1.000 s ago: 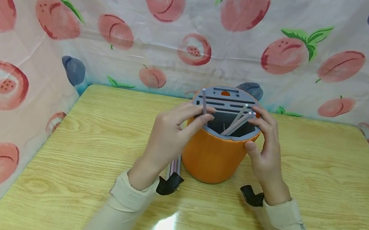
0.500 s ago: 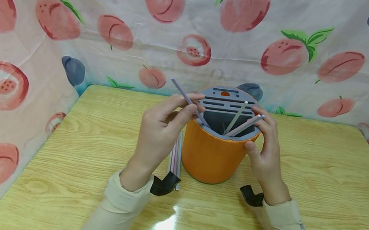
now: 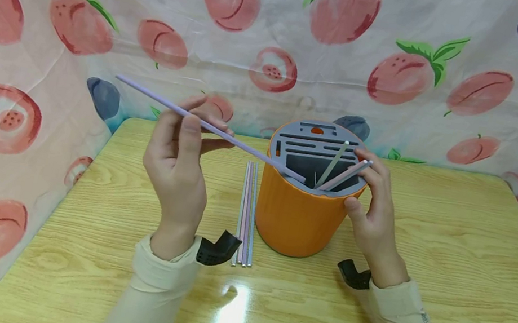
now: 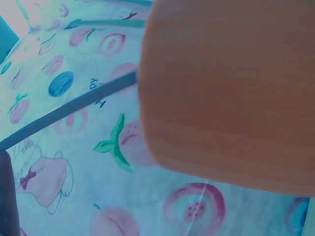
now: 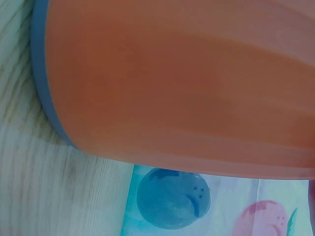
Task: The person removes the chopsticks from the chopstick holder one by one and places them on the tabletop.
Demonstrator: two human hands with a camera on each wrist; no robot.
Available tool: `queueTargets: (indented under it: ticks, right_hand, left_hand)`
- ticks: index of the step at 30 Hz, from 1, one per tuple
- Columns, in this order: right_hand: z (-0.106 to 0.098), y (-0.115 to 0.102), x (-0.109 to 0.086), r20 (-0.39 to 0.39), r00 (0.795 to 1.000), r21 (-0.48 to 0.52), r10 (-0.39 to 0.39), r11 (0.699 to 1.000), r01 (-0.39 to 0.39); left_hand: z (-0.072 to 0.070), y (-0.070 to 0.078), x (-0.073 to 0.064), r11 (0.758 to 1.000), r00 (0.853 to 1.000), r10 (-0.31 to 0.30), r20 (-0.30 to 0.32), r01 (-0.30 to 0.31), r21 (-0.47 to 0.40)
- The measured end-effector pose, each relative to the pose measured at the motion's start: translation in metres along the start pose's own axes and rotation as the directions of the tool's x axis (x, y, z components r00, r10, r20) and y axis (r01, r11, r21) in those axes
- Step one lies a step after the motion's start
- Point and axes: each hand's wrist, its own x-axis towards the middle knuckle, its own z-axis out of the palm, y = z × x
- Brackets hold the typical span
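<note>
My left hand (image 3: 180, 171) pinches a lavender chopstick (image 3: 251, 149) between thumb and fingers. The stick slants down to the right, its lower end over the front rim of an orange knife holder (image 3: 300, 220) with a grey slotted top. In the left wrist view the chopstick (image 4: 74, 108) runs behind the holder's orange wall (image 4: 226, 98). At the holder's right side, my right hand (image 3: 375, 221) grips it, thumb on the outer wall and fingers at the rim. A pale green chopstick (image 3: 332, 165) and pinkish chopsticks (image 3: 343, 175) lean inside the open compartment.
Several pastel chopsticks (image 3: 248, 211) with silvery ends lie side by side on the wooden table (image 3: 453, 262), just left of the holder. A fruit-printed cloth (image 3: 324, 81) hangs behind the table and along its sides.
My left hand has moved left, bringing the lavender chopstick up out of the holder's compartment and tilting it from near upright to a shallow slant. The right hand stays in place.
</note>
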Motion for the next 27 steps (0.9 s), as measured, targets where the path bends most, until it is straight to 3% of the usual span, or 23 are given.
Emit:
queueTargets:
  ticks: [8, 14, 21, 27]
  right_hand:
    - [0.000, 0.000, 0.000, -0.004, 1.000, 0.002, -0.004, 1.000, 0.004]
    - [0.000, 0.000, 0.000, -0.004, 1.000, 0.004, -0.003, 1.000, 0.003]
    - [0.000, 0.000, 0.000, 0.001, 1.000, 0.001, 0.004, 1.000, -0.004]
    - [0.000, 0.000, -0.001, 0.001, 1.000, 0.002, 0.001, 1.000, -0.001]
  left_hand:
    - [-0.008, 0.003, 0.009, 0.992, 0.994, -0.022, -0.107, 0.009, -0.126]
    - [-0.012, 0.006, 0.012, 0.987, 0.989, -0.037, -0.142, 0.014, -0.159]
    - [-0.019, 0.004, 0.014, 0.988, 0.992, -0.073, -0.103, 0.059, -0.140]
    - [-0.025, 0.001, 0.014, 0.988, 0.991, -0.135, -0.010, 0.134, -0.078]
